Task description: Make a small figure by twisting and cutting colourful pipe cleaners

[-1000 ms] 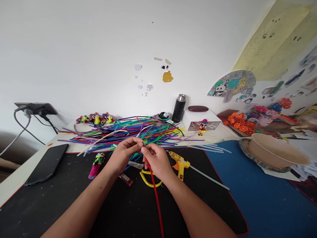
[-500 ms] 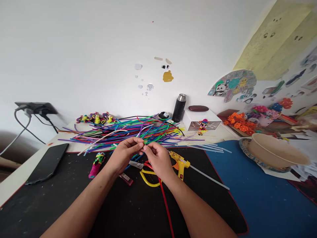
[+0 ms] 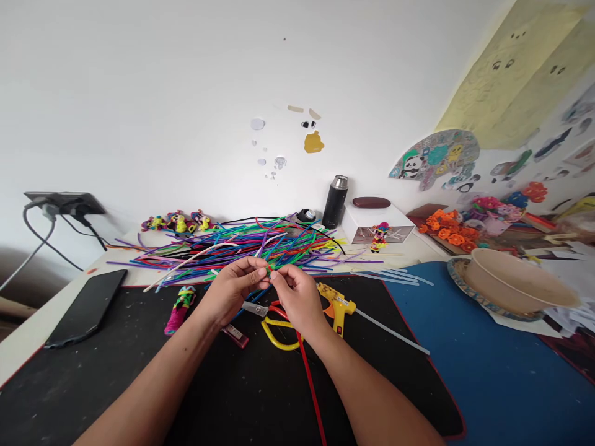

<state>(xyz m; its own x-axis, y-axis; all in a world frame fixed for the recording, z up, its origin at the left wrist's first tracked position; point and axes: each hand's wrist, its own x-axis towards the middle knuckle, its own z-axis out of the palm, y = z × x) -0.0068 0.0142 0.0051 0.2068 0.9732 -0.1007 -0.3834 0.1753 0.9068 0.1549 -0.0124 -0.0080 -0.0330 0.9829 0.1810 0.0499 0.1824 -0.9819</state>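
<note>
My left hand (image 3: 236, 288) and my right hand (image 3: 296, 298) meet fingertip to fingertip above the mat. Both are closed in a pinch around a tiny green and reddish piece (image 3: 269, 272), mostly covered by the fingers; its kind is too small to tell. Below them lie scissors with a yellow and red handle (image 3: 281, 345), partly behind my right hand. A red pipe cleaner (image 3: 310, 384) runs from under my right wrist toward the front edge. Right of that hand rests a yellow glue gun (image 3: 338, 308) with a glue stick in it. A pipe-cleaner figure (image 3: 180, 310) lies left of my left arm.
A heap of coloured pipe cleaners (image 3: 223, 248) spreads behind my hands. A phone (image 3: 88, 306) lies at the left, a small dark red box (image 3: 236, 336) near the scissors. Further back stand a black flask (image 3: 334, 204) and a white box (image 3: 400, 217); a bowl (image 3: 511, 279) is at right.
My fingers have shifted slightly at the pinch, and a little more green and red shows between them. The whole view has drifted a touch; the things on the table stay put.
</note>
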